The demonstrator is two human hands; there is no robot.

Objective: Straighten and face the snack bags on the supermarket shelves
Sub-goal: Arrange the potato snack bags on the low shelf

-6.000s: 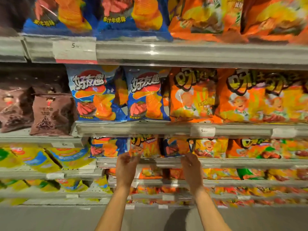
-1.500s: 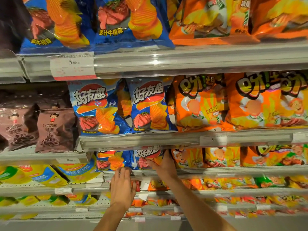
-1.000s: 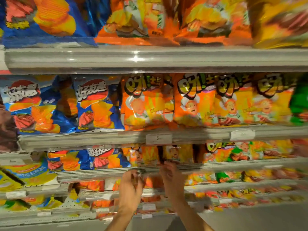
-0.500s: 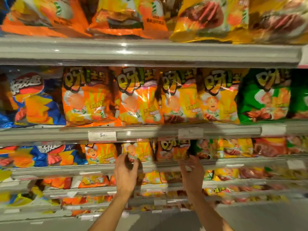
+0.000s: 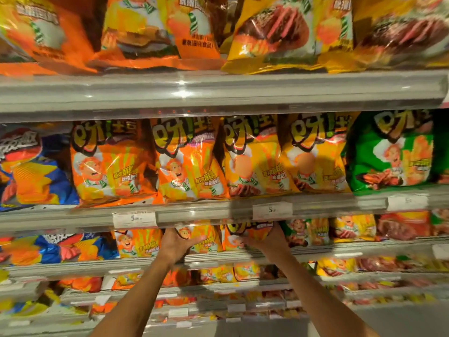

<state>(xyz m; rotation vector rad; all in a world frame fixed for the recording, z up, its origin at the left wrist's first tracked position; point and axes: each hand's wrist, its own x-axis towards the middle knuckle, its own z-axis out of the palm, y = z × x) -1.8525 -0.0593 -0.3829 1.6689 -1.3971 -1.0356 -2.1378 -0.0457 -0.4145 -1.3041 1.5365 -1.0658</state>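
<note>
Third shelf (image 5: 218,257) from top, snack bags standing in a row behind its rail. Left hand (image 5: 175,246) is cupping an orange bag (image 5: 202,237), thumb across its front, grip curled on it. Right hand (image 5: 268,240) is gripping the neighbouring orange-yellow bag (image 5: 245,233) at its right edge, fingers wrapped round it. Price tags (image 5: 134,218) are sitting on the rail above.

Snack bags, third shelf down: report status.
Left hand grips one orange bag. Right hand grips the neighbouring bag. Nothing in the way.
</note>
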